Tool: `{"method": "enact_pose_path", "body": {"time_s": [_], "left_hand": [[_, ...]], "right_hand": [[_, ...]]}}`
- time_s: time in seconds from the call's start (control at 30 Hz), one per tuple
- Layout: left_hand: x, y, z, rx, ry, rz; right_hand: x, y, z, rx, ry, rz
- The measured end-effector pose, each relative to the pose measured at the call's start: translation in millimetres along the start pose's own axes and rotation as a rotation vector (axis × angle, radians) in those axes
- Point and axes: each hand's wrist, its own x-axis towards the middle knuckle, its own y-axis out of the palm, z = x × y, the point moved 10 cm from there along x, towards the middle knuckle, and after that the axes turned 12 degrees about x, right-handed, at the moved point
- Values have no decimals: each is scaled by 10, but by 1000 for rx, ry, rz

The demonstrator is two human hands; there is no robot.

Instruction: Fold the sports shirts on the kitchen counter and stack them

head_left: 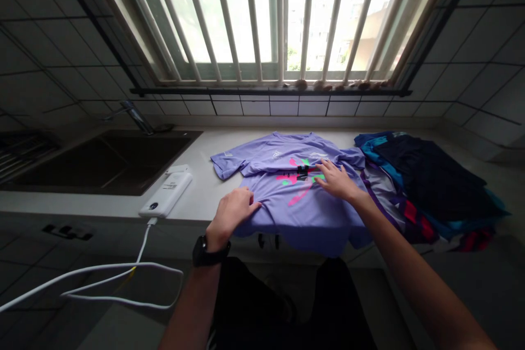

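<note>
A lavender T-shirt (270, 188) with a pink, green and black print lies spread on the white counter, its collar toward the window and its lower part draping over the front edge. At the shirt's left side rests my left hand (234, 208), its fingers curled at the cloth and partly hidden; whether they pinch the fabric I cannot tell. My right hand (337, 179) lies flat with fingers spread on the shirt, just right of the print. Beside the shirt's right sleeve is a pile of dark and coloured clothes (430, 175).
A dark sink (102, 161) with a faucet (137, 117) is set into the counter (207, 197) at left. Near it lies a white power bank (167, 194) with a white cable (143, 243) hanging down. Behind the counter is a barred window (279, 22).
</note>
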Motion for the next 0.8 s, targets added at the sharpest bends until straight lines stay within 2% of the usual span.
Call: {"method": "enact_pose_path", "body": {"time_s": [0.07,0.13,0.2,0.27,0.3,0.37,0.47,0.53,0.67,0.73,0.8], "left_hand": [[0,-22,121,68,-92,52],[92,-122,109,114,-117,37],[263,-249,-61,112,-56,-47],[448,-306,-307,74,50,-133],[531,-275,-415,59,95,-145],[656,-104,-554,43,140,-95],[685,158,-576,42,119,1],[624,198,-537,51,91,20],[538,59,-456,77,19,77],[601,-97,-451,113,-14,37],[736,-208,-501,133,-4,-30]], "right_hand": [[68,69,75,12,48,-8],[117,222,126,16,98,42],[145,357,185,9,100,77],[149,417,218,-2,86,59],[141,431,218,-3,81,45],[106,440,164,0,105,17],[4,374,-10,-6,215,-50],[-80,283,-100,-29,283,-93],[-151,92,-84,-94,297,-95],[-102,18,2,-105,239,-99],[1,-1,129,-96,123,-104]]}}
